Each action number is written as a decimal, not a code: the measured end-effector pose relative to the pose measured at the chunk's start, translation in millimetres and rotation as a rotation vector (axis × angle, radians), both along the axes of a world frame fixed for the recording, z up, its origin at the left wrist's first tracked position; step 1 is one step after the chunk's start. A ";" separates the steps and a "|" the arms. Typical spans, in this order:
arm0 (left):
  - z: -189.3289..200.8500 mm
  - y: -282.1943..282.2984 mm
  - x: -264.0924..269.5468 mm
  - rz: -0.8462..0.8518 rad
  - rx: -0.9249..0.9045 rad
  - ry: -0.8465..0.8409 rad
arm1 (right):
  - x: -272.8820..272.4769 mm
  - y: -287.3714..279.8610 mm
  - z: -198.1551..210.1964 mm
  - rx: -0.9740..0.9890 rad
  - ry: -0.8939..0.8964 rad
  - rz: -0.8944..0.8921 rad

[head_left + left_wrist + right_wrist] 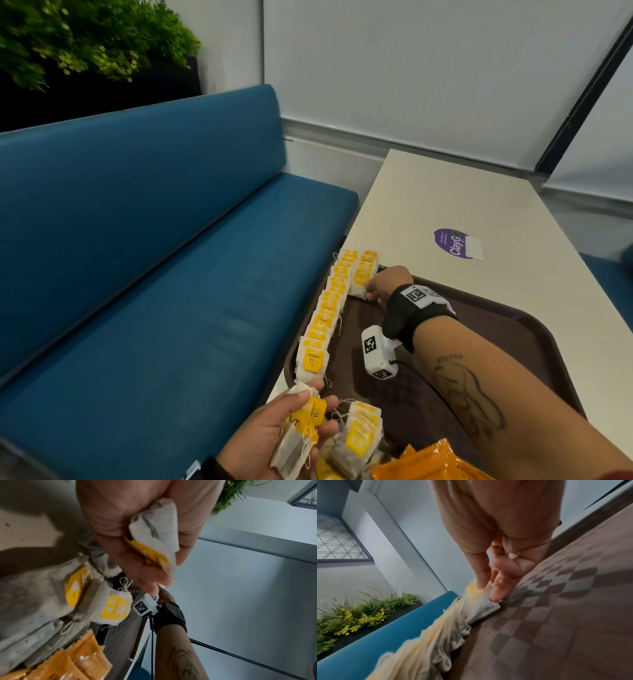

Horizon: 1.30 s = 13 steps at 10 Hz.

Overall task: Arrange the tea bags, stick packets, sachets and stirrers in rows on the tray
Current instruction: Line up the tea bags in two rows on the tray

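Tray: a dark brown tray [513, 329] with a checkered texture lies on a pale table [445, 198]; its left edge runs from 7 o'clock up to 12 o'clock in the head view.
Long row: overlapping tea bags with yellow tags [325, 318] line the tray's left edge, from its near corner at 7 o'clock to its far corner at 12 o'clock.
Short row: a second, shorter row of tea bags [363, 274] lies just right of the long one, at the tray's far end.
Right hand: the right hand [387, 282] reaches to 12 o'clock on the tray; thumb and fingers [498, 592] pinch the near end bag of the short row [481, 601], which rests on the tray.
Left hand: the left hand [274, 431], palm up at 7 o'clock off the tray's near corner, grips a small bundle of tea bags [301, 435] with fingers curled round them.
Loose pile: a stack of tea bags [359, 435] sits at the tray's near edge, at 6 o'clock, touching orange sachets [428, 462] just right of it.
Surroundings: a blue bench [154, 240] runs along the table at 9 o'clock; a purple sticker [457, 244] is on the table beyond the tray at 1 o'clock.
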<state>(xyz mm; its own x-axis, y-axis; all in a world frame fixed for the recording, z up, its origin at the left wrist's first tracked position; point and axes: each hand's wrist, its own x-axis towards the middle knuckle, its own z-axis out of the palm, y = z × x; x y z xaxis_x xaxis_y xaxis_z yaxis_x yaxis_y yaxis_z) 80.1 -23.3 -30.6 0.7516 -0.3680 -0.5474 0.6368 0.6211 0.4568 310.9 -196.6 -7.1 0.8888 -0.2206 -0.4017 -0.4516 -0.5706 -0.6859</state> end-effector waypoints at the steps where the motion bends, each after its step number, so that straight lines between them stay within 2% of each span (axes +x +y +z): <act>1: 2.2 -1.9 -2.7 0.021 -0.043 -0.026 | -10.4 -12.4 8.2 0.093 -0.069 0.014; 2: 11.6 -5.6 -4.8 0.016 -0.080 -0.050 | -39.3 -16.6 27.7 0.157 -0.151 0.005; 3: 20.6 -10.5 -6.2 0.052 -0.096 -0.023 | -87.4 -16.1 52.0 0.261 -0.142 0.188; 4: 25.9 -15.5 -8.3 0.054 -0.123 0.006 | -143.7 -16.1 69.7 0.197 -0.144 0.451; 6: 32.4 -30.0 -14.1 0.122 -0.153 0.041 | -230.4 -9.6 82.6 0.337 -0.094 0.700; 8: 33.1 -36.9 -17.4 0.134 -0.133 0.047 | -261.7 -1.0 67.1 0.042 -0.245 0.572; 10: 40.6 -36.6 -25.4 0.108 -0.175 0.035 | -268.3 -5.8 68.1 0.049 -0.364 0.675; 11: 39.1 -35.2 -26.8 0.116 -0.175 0.024 | -264.3 -14.5 70.3 0.004 -0.395 0.830; 12: 38.2 -34.8 -28.7 0.111 -0.150 0.031 | -256.7 -15.8 66.9 -0.227 -0.471 0.982; 13: 35.4 -32.3 -28.4 0.118 -0.171 0.073 | -251.7 -13.5 64.3 -0.144 -0.507 0.959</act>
<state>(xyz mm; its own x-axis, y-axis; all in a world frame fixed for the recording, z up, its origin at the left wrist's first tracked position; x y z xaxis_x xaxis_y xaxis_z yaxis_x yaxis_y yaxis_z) 51.8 -55.7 4.8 0.7558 -0.3716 -0.5391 0.5824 0.7578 0.2942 59.1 -210.2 57.3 0.7707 0.6364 0.0334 0.5395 -0.6238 -0.5655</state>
